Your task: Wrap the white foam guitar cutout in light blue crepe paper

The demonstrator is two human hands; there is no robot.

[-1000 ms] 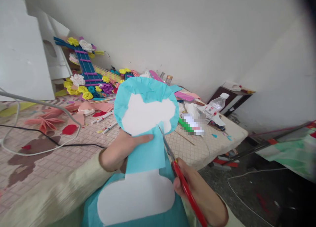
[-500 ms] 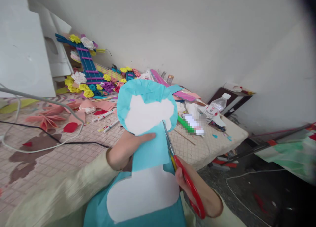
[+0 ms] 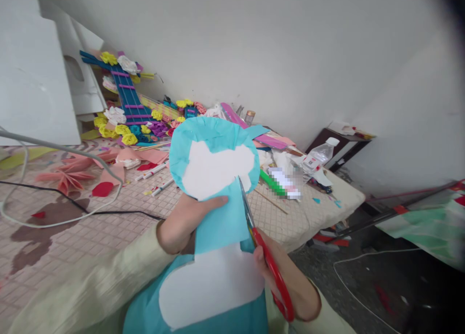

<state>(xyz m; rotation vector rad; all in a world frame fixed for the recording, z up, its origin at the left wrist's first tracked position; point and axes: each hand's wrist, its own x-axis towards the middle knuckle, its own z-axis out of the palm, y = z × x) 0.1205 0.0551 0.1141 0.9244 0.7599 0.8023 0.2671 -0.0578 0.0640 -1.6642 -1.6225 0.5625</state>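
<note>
Nearest, the white cutout (image 3: 210, 288) spread its wide lower end over a sheet of blue paper (image 3: 145, 300) in front of the person. The right hand (image 3: 292, 273) had its fingers curled around the red handles of the scissors (image 3: 274, 266), whose blades lay along the right edge of the blue strip (image 3: 220, 222) across the cutout's neck, tips over its white upper part. The left hand (image 3: 183, 220) grasped that neck, thumb flat on the strip, its other fingers hidden behind. Above, crinkled blue paper wrapped the cutout's rounded top. Beyond, the desk (image 3: 308, 218) carried markers (image 3: 150, 172), a red paper piece (image 3: 102, 189), pink folded paper (image 3: 69, 175) and a clear bottle (image 3: 321, 155). Farther back, a blue guitar-shaped craft (image 3: 129, 94) with paper flowers leaned near the wall (image 3: 236, 43).
</note>
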